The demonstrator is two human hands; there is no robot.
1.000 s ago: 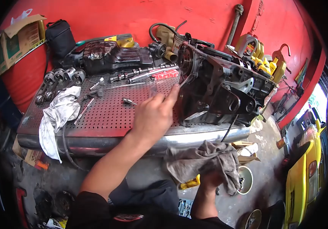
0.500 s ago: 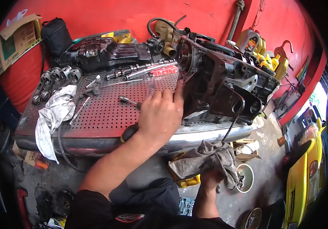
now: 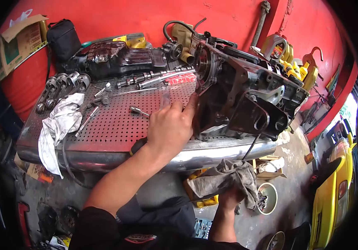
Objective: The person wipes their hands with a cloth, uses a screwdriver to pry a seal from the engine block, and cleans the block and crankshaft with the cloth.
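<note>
A dark engine block stands on the right part of the perforated metal workbench. My left hand reaches over the bench to the block's near left side. Its index finger is stretched out against the block's edge, below the round opening; the other fingers are bent, their tips partly hidden. Below the bench edge, my right hand is closed around a grimy grey rag, which covers most of its fingers. A ratchet-like tool lies just beyond my left hand.
Pistons with rods, a white cloth, camshafts and a black oil pan lie on the bench. Yellow bottles stand behind the block. A bucket of parts is on the floor. A yellow car stands right.
My left hand has shifted slightly left and down, its index finger still at the block's edge. My right hand keeps the rag, whose folds have moved a little.
</note>
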